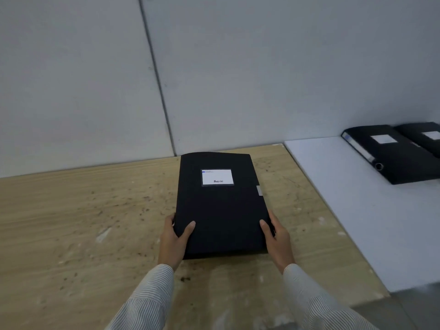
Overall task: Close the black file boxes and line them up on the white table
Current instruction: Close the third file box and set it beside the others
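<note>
A closed black file box (221, 208) with a white label lies flat over the wooden table (78, 222), in the middle of the view. My left hand (173, 241) grips its near left edge, thumb on the lid. My right hand (277, 236) grips the near right edge the same way. Two more closed black file boxes lie side by side at the far right on the white table (352, 206): one (390, 154) fully seen, the other (426, 136) cut off by the frame edge.
A grey wall (214, 67) with a vertical seam stands right behind both tables. The white table adjoins the wooden one on the right. Grey floor (419, 306) shows at the bottom right corner.
</note>
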